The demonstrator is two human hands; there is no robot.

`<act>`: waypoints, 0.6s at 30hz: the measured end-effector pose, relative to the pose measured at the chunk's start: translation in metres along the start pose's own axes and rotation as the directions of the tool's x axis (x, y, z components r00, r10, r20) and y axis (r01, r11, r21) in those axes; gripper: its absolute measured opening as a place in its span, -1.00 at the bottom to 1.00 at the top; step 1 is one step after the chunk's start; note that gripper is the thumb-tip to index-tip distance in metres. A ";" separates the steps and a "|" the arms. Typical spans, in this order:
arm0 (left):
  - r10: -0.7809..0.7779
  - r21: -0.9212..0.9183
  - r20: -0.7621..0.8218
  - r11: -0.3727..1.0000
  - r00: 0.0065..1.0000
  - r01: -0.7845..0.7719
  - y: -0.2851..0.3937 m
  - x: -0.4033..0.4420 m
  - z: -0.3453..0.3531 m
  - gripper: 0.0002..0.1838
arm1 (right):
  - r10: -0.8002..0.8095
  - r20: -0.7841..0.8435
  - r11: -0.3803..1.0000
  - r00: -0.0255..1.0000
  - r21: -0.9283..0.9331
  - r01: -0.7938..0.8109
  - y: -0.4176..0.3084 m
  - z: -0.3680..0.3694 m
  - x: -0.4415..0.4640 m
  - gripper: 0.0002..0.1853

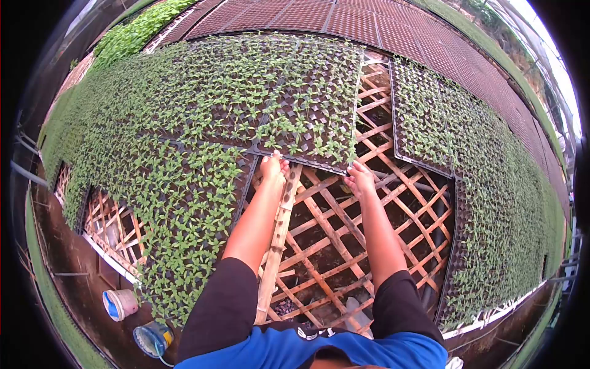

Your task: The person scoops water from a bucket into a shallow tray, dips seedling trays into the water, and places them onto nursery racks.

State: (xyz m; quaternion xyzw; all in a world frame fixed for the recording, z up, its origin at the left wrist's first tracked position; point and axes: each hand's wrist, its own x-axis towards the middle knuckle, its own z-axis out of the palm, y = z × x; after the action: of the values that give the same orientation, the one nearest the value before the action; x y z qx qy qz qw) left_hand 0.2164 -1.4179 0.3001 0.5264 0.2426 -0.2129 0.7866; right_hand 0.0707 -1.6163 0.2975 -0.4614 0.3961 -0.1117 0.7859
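Note:
A black seedling tray (316, 163) full of small green seedlings lies in front of me, its near edge over an open wooden lattice (335, 234). My left hand (275, 166) is closed at the left part of that near edge, fingers curled at the rim. At the tray's near right corner, my right hand (360, 179) has its fingers bent around the edge. Both arms reach straight forward. The fingertips under the rim are partly hidden.
More seedling trays (241, 203) adjoin on the left, and another tray block (396, 132) stands across a gap on the right. Brown-filled trays (356, 21) line the back. A white bucket (120, 304) and a blue bucket (153, 339) sit low at the left.

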 end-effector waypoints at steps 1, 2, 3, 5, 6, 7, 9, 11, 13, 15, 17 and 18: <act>-0.006 -0.007 0.005 1.000 1.000 0.006 -0.001 0.001 -0.002 -0.81 | 0.029 0.003 1.000 1.000 0.012 -0.029 0.002 0.001 -0.001 -0.58; -0.011 -0.005 -0.001 1.000 1.000 0.011 -0.002 0.003 -0.003 -0.81 | 0.042 0.028 0.999 0.999 0.030 -0.043 0.003 0.000 -0.003 -0.57; -0.007 -0.003 0.013 1.000 1.000 0.007 -0.003 0.003 -0.004 -0.82 | 0.049 0.031 0.999 0.998 0.023 -0.049 0.003 0.001 -0.005 -0.57; 0.007 -0.030 0.041 1.000 0.999 -0.005 -0.004 0.001 -0.006 -0.83 | 0.056 0.028 0.998 0.998 -0.035 -0.055 0.004 0.000 -0.007 -0.56; -0.007 -0.027 0.070 1.000 0.998 0.009 -0.002 -0.001 -0.008 -0.85 | 0.040 0.066 0.999 0.997 -0.039 -0.037 0.003 -0.001 -0.009 -0.56; -0.037 -0.032 0.085 0.999 0.996 0.040 0.000 -0.004 -0.010 -0.87 | 0.050 0.053 0.995 0.997 -0.089 -0.045 0.002 -0.004 -0.010 -0.58; -0.061 -0.017 0.117 0.998 0.991 0.063 0.003 -0.010 -0.017 -0.85 | 0.037 0.075 0.992 0.996 -0.120 -0.028 0.000 -0.015 -0.012 -0.57; -0.089 -0.037 0.148 0.995 0.985 0.096 0.003 -0.013 -0.030 -0.81 | -0.066 -0.034 0.991 0.997 -0.116 0.062 -0.006 -0.035 -0.012 -0.60; -0.093 -0.040 0.191 0.994 0.977 0.102 0.007 -0.033 -0.036 -0.78 | -0.164 -0.274 0.982 0.947 0.045 0.183 -0.019 -0.067 -0.007 -0.72; -0.106 -0.058 0.266 0.990 0.958 0.125 0.008 -0.054 -0.042 -0.76 | -0.170 -0.525 0.904 0.834 0.254 0.344 -0.036 -0.105 0.013 -0.81; -0.141 -0.068 0.283 0.984 0.949 0.167 0.006 -0.082 -0.043 -0.77 | -0.039 -0.626 0.857 0.779 0.379 0.348 -0.056 -0.144 0.039 -0.85; -0.170 -0.059 0.311 0.979 0.935 0.197 0.003 -0.091 -0.045 -0.77 | 0.054 -0.628 0.839 0.776 0.451 0.306 -0.067 -0.155 0.049 -0.84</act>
State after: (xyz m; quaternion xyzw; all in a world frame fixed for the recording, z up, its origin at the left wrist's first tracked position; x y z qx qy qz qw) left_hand 0.1385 -1.3677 0.3428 0.4266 0.1759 -0.3527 0.8140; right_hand 0.0030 -1.7779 0.2861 -0.1906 0.5512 -0.4154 0.6980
